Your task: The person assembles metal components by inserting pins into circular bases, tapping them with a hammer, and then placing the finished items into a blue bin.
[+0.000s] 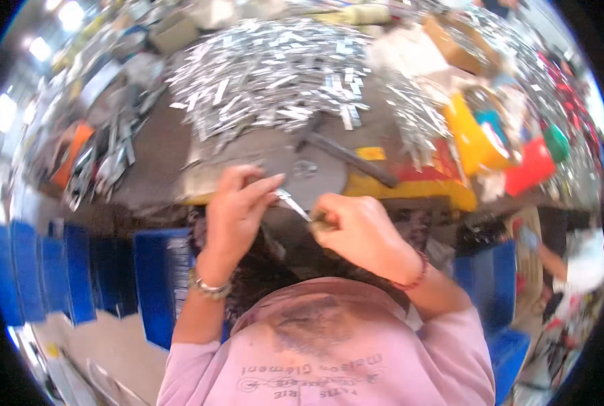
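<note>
Between my hands, just in front of the table edge, a slim shiny metal piece (pixel 292 204) slants from upper left to lower right. My left hand (pixel 235 213) pinches its upper end between thumb and fingertips. The fingers of my right hand (pixel 359 231) are curled closed around its lower end, where something brownish shows, too blurred to name. Behind them lies a round grey metal plate (pixel 325 177) with a small ring-shaped mark or part at its middle. A hammer (pixel 349 159) rests across the plate's right side, its handle pointing to the near right.
A wide heap of silvery metal strips (pixel 268 74) covers the table's far middle, with a smaller pile (pixel 413 111) to its right. Tools (pixel 105 159) lie at the left. A yellow container (pixel 474 135) and a red one (pixel 528 168) stand right. Blue bins (pixel 156 287) flank me.
</note>
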`<state>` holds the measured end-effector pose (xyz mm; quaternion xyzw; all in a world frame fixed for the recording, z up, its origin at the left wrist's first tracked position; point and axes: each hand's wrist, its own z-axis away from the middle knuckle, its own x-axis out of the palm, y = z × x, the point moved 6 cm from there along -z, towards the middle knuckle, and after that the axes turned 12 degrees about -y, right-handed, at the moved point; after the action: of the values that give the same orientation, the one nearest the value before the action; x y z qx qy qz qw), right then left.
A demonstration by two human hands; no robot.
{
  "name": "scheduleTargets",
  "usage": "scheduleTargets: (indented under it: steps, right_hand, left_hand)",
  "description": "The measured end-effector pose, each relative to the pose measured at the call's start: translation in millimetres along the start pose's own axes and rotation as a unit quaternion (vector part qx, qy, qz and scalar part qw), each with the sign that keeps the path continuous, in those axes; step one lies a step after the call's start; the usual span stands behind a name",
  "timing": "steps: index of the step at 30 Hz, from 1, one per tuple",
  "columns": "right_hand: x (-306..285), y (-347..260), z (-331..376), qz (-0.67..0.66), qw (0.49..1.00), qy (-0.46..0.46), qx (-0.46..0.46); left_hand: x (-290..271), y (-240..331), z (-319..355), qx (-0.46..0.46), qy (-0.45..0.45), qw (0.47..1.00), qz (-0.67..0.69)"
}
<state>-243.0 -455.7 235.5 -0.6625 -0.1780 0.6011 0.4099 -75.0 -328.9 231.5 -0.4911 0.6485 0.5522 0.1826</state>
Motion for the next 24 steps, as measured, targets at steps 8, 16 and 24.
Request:
scheduleTargets:
  steps: [8, 16, 24]
  right_hand:
    - [24, 1, 2, -0.232, 0.956, -0.141, 0.108]
    - [40, -1, 11, -0.311, 0.927, -0.151, 0.142]
    - [62, -3, 8, -0.287, 0.943, -0.138, 0.093]
  left_hand:
    - [21, -3, 44, -0.145, 0.069, 0.953, 0.256]
    - [49, -7, 52, -0.244, 0.028, 0.82, 0.517]
    - [45, -6, 59, -0.243, 0.058, 0.778, 0.576]
